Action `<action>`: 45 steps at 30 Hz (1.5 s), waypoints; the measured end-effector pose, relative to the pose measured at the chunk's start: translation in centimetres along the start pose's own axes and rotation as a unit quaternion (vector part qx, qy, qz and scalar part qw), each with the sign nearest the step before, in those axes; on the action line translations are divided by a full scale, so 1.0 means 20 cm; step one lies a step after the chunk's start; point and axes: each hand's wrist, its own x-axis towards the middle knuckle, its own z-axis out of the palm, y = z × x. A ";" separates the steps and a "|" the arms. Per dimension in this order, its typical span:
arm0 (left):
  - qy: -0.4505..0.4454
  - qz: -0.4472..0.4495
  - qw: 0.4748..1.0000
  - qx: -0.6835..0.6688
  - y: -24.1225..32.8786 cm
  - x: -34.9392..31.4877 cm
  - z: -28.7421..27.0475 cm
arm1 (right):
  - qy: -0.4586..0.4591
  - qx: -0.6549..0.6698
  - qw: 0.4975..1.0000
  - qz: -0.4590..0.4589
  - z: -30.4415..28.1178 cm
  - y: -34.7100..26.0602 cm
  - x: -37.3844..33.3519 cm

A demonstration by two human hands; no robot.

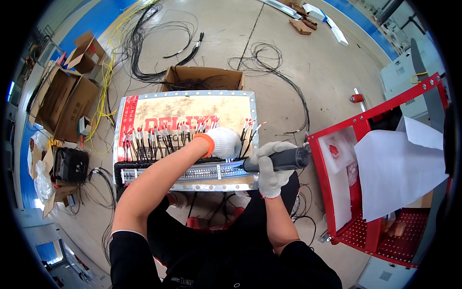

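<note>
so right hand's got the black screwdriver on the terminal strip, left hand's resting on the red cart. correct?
Not quite. The head view shows the left hand on the wires above the terminal strip, not on the red cart. The right hand does hold the black screwdriver at the strip.

My black electric screwdriver [281, 159] lies level, tip pointing left onto the grey terminal strip [202, 172] along the panel's near edge. Black wires [159, 139] with red-and-white ends stand up in a row behind it.

Concrete floor [308, 62] with loose cables [144, 43], cardboard boxes [67, 98]
</note>
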 end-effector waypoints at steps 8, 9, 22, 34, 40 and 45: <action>0.032 0.059 0.998 0.005 -0.06 -0.04 0.02 | -0.149 -0.085 0.977 -0.127 0.08 0.00 -0.08; 0.014 0.039 0.999 -0.013 0.00 -0.08 -0.06 | -0.168 -0.106 0.973 -0.117 0.05 -0.01 -0.07; 0.024 0.023 0.999 0.035 -0.01 -0.02 -0.01 | -0.194 -0.040 0.976 -0.086 0.08 0.02 -0.03; 0.054 -0.014 0.998 0.031 0.03 -0.03 0.02 | -0.173 -0.065 0.978 -0.102 0.07 0.03 -0.04; 0.056 0.011 0.998 -0.007 0.01 -0.05 0.02 | -0.172 -0.026 0.983 -0.063 0.07 0.06 -0.05; 0.069 0.004 0.998 -0.014 0.01 -0.06 0.02 | -0.195 -0.015 0.978 -0.067 0.11 0.05 -0.03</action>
